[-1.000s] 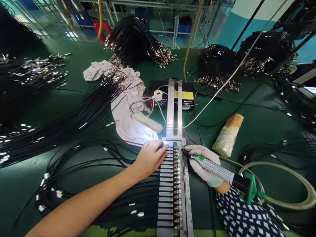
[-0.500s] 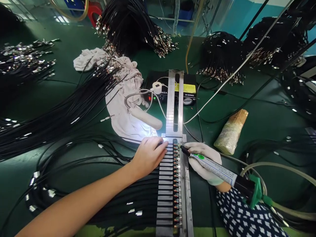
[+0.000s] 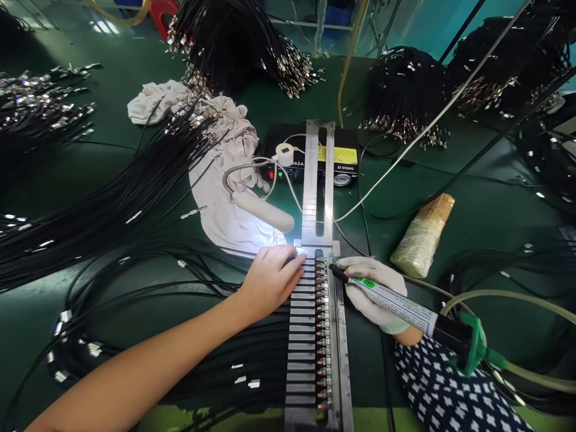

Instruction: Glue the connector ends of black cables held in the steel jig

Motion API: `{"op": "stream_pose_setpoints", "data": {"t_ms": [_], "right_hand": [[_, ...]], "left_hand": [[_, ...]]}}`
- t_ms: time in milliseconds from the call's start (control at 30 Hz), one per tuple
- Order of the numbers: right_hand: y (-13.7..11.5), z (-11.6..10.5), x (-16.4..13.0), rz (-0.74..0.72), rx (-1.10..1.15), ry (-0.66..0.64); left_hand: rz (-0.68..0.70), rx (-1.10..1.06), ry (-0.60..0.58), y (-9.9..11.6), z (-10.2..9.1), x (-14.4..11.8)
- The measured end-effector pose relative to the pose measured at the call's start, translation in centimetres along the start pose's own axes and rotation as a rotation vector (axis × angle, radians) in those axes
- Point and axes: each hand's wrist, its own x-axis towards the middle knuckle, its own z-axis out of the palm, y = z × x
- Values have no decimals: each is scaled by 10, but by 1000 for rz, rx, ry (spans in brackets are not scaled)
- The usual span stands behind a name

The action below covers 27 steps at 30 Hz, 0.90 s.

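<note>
- left hand (image 3: 270, 279) is bare, laid flat on the top clips of the jig (image 3: 315, 324); fingers (image 3: 292, 264) are stretched out and loosely spread, nothing gripped.
- right hand (image 3: 373, 294) is gloved white, fingers closed around the pen tool (image 3: 396, 306), held like a pencil.
- pen tip (image 3: 333, 270) is set at the top connector in the jig's row, just right of the left fingertips; whether it touches cannot be told.
- the tool's rear end carries a green fitting (image 3: 472, 351), from which a pale hose (image 3: 517, 297) loops off to the right.
- jig is a long metal rail at centre bench, running away from the person; grey clips on its left side, a row of small connector ends (image 3: 321, 336) beside them.
- black cables (image 3: 202, 336) are fed into the jig from the left, passing under the left forearm.
- a gooseneck lamp (image 3: 265, 213) is lit just above the left hand, lying on a white cloth (image 3: 216, 198).
- a black control box (image 3: 342, 165) with a yellow label sits behind the jig's far end.
- a wrapped block (image 3: 423, 234) lies on the green bench (image 3: 472, 204), near the right hand, apart from it.
- cable bundles (image 3: 238, 48) with metal ends are piled along the far edge and at left.
</note>
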Motion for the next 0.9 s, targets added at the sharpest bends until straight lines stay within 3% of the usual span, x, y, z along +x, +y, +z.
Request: {"op": "stream_pose_setpoints", "data": {"t_ms": [900], "right_hand": [[1, 1, 0, 31, 11, 5]], "left_hand": [[-13, -15, -15, 1, -1, 0]]}}
